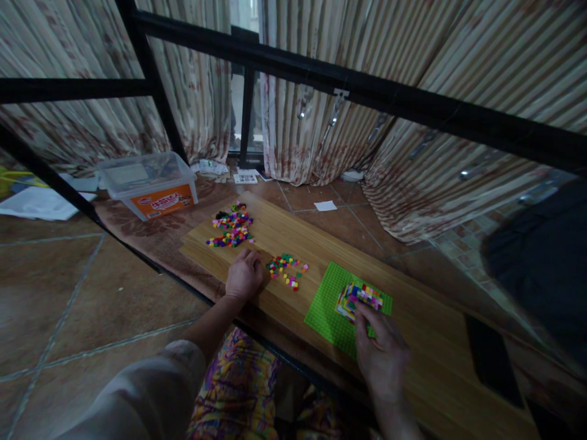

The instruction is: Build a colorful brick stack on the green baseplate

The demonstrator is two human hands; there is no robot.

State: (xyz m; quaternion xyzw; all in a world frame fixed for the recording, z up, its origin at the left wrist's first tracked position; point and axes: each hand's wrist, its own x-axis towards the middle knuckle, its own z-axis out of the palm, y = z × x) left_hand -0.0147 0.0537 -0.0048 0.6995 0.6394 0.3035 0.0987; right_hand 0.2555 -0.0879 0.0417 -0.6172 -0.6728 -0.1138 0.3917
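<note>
On a wooden board lies a green studded baseplate, which carries a low stack of multicoloured toy bricks. My right hand is over the plate's near side, thumb and finger pinched at the stack on what looks like a small magenta brick. To the left, my left hand rests on the board with its fingers curled; whatever they hold is hidden. Just right of it are scattered loose bricks. Beyond it spreads a larger heap of small bricks in many colours.
The wooden board slopes across the view, with a dark flat object at its right end. A clear plastic box with an orange label stands at the far left. Black metal bars cross in front of striped curtains.
</note>
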